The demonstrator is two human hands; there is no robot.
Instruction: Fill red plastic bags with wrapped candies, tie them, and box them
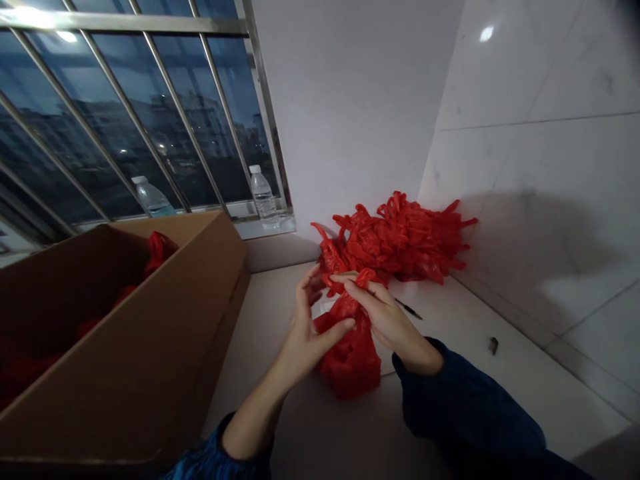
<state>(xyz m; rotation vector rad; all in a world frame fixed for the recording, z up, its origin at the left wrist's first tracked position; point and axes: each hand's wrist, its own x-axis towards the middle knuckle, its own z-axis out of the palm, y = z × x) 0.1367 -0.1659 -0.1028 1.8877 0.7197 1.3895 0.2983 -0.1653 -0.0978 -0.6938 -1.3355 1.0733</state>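
Note:
A red plastic bag, bunched at its neck, is between my hands above the white surface. My right hand is closed on the bag's gathered top, where a loop of red plastic sticks up beside the fingers. My left hand is at the bag's left side, its fingers curved and apart from the thumb, which reaches across the front of the bag. Beyond both hands lies a heap of red plastic bags with their handles sticking out. Part of the neck is hidden behind my fingers.
On the left stands a large cardboard box with red bags inside. Two plastic bottles, one clear bottle and one bluish bottle, are by the barred window. A black pen and a small dark object lie right.

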